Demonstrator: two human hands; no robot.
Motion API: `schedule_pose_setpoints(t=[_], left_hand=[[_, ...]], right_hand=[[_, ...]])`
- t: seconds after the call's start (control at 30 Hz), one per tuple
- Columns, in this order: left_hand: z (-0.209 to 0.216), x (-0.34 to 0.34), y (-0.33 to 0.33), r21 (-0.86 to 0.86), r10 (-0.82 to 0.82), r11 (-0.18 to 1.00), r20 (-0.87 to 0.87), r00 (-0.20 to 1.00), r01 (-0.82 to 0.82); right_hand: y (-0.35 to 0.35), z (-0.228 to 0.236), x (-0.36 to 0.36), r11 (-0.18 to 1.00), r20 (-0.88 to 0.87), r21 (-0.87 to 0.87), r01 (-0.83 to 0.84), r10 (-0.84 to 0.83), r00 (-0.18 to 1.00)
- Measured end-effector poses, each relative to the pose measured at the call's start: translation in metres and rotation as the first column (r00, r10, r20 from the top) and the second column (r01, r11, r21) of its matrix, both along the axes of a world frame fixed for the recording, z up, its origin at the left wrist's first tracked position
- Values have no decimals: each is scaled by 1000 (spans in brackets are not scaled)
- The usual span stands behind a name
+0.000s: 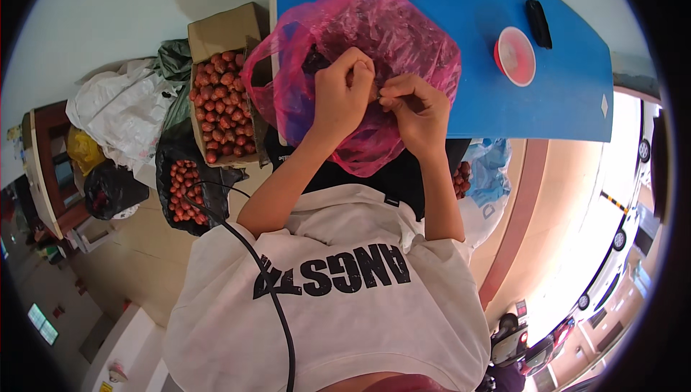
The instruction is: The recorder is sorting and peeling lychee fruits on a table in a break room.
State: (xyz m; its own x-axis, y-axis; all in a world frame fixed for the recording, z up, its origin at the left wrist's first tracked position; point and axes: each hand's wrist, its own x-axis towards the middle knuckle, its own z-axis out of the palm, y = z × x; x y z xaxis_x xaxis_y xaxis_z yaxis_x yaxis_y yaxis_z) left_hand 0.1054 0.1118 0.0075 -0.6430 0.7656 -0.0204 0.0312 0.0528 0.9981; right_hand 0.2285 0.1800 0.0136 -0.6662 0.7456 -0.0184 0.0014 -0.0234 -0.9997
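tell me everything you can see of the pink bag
The pink bag is thin, crinkled, see-through plastic, with a handle looping out at its left. It lies on the blue table, sagging past the near edge. The left hand and right hand are over it; whether they touch it is unclear.

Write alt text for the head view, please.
A bare left hand and bare right hand curl close together over a translucent pink plastic bag at a blue table; a brown cardboard box of round reddish fruit stands left.
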Motion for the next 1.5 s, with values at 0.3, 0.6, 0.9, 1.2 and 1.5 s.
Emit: schedule_pose_setpoints(t=[0.3,0.6,0.9,1.2,1.5], left_hand=[[29,1,-21,60,-149,987,33,988,147],[18,-79,-113,407,174,911,-238,956,-64],[-106,-192,-200,6,681,723,164,714,-691],[-247,-264,-238,-288,599,711,-229,767,-641],[-377,-339,-284,-493,373,398,-684,627,-774]], right_hand=[[-15,27,14,985,51,161,62,-71,996],[-68,21,181,829,208,262,494,-548,810],[-55,-71,218,672,621,739,50,-708,338],[66,20,-98,613,378,788,-61,-402,834],[119,11,-161,425,552,807,-409,-300,778]])
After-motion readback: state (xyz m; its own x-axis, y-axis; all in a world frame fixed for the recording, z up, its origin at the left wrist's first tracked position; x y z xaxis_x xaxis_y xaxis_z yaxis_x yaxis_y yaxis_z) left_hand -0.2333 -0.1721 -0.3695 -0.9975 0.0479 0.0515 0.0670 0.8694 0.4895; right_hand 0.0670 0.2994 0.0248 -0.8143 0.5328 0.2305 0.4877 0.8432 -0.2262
